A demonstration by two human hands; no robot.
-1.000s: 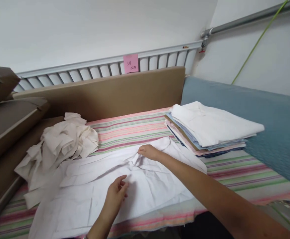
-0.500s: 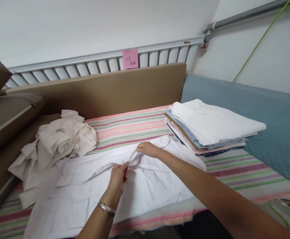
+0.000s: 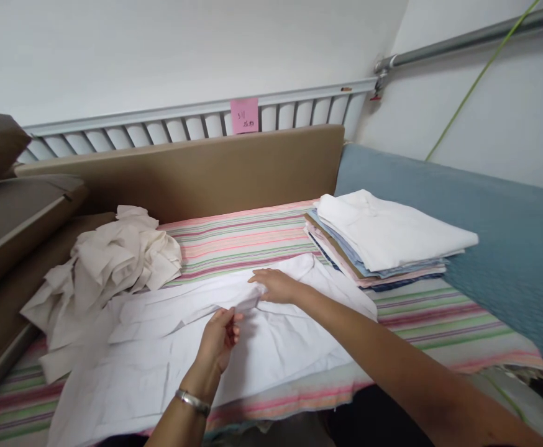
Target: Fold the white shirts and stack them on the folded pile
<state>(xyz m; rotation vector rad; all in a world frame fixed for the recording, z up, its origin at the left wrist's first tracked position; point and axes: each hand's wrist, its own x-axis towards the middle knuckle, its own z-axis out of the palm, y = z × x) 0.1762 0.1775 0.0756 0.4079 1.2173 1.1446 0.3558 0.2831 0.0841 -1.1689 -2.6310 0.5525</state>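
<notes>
A white garment (image 3: 290, 347) lies spread and partly folded over a striped cloth, with wrinkles near its middle. My left hand (image 3: 218, 335), a silver bracelet on its wrist, pinches a raised edge of this garment. Just beyond it, to the right, my right hand (image 3: 276, 285) rests on the same raised fold. Its fingers are apart, the thumb lower than the fingertips, and cloth shows between them. Part of the fold is hidden under the right palm.
Crumpled off-white cloth (image 3: 117, 254) is heaped at the left beside brown padded cushions (image 3: 15, 211). A stack of folded garments (image 3: 392, 233), white on top, sits at the right on the striped cloth (image 3: 238, 239). Behind stand a brown panel (image 3: 206, 177) and a radiator (image 3: 159, 133) with a pink note (image 3: 244, 116).
My left hand has moved up from over the garment and closed on its edge. My right hand has loosened from a pinch to spread fingers. The view has shifted slightly.
</notes>
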